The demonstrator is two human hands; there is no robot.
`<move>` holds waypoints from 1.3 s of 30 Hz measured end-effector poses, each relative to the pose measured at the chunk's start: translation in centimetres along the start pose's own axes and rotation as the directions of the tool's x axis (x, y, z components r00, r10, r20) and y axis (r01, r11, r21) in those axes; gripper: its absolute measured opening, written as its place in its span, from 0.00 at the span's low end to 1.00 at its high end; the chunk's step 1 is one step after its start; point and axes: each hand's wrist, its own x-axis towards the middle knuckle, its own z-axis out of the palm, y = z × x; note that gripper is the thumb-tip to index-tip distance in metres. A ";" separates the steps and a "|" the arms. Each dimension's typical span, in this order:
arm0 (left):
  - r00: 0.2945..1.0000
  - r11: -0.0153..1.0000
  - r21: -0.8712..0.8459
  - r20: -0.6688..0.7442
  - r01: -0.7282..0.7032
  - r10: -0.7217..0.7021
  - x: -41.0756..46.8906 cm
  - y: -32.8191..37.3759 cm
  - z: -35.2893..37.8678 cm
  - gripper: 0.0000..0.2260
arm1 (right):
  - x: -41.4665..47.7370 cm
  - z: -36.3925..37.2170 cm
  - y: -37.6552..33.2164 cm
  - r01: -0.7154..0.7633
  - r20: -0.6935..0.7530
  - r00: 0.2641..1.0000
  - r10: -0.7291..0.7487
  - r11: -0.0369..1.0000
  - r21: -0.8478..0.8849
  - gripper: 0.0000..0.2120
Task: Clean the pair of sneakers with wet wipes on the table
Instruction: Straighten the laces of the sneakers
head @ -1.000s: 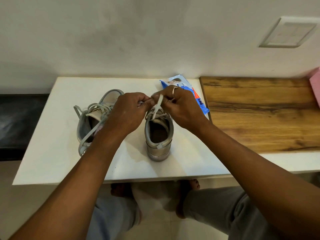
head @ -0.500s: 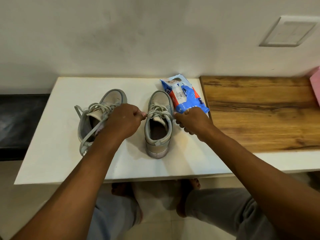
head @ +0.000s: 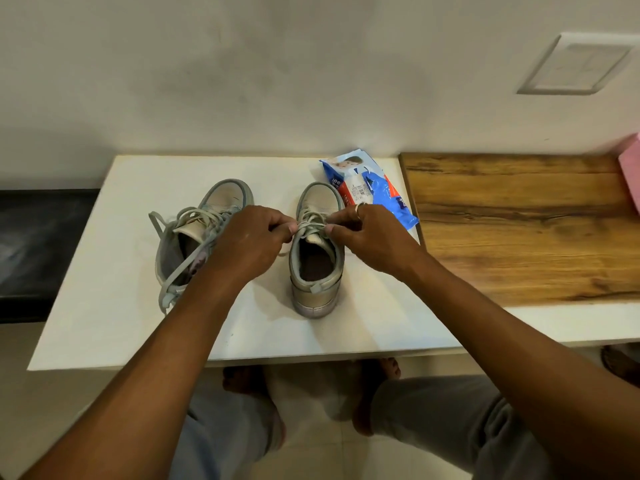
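Two grey-beige sneakers stand on the white table (head: pixel 114 306), toes toward the wall. The left sneaker (head: pixel 204 216) has loose laces spilling over its side. The right sneaker (head: pixel 317 268) stands upright between my hands. My left hand (head: pixel 251 242) pinches its lace (head: pixel 310 226) from the left side. From the right side my right hand (head: pixel 370 237), wearing a ring, pinches the same lace over the tongue. A blue and white wet wipes pack (head: pixel 367 187) lies just behind my right hand.
A wooden board (head: pixel 519 223) covers the table's right part. A pink object (head: pixel 632 171) sits at the far right edge. A black surface (head: pixel 38 244) adjoins the table's left. The wall runs close behind. My knees and bare feet show below the table's front edge.
Half a second ago my hands were apart at the sneaker's sides, pulling the lace ends outward. Both have come back together over the tongue and pinch the lace there.
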 end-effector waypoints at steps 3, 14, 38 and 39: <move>1.000 0.998 0.050 -0.006 0.026 -0.026 0.1 0.0 0.0 0.09 | -0.1 -0.5 0.3 -0.099 0.004 0.995 0.099 0.991 0.089 0.16; 1.000 0.980 0.200 0.012 0.019 -0.022 -0.3 0.7 0.4 0.21 | -0.9 -1.9 -1.1 -0.166 0.034 0.985 0.168 0.984 -0.058 0.12; 0.996 0.884 -0.466 -0.088 -0.032 -0.010 0.6 0.8 0.9 0.12 | 0.9 1.1 -0.7 -0.113 -0.021 0.988 0.156 0.797 0.594 0.09; 0.996 0.890 -0.454 -0.092 -0.048 0.007 0.5 0.9 0.9 0.13 | 1.0 1.2 -0.7 -0.103 -0.033 0.988 0.149 0.814 0.571 0.08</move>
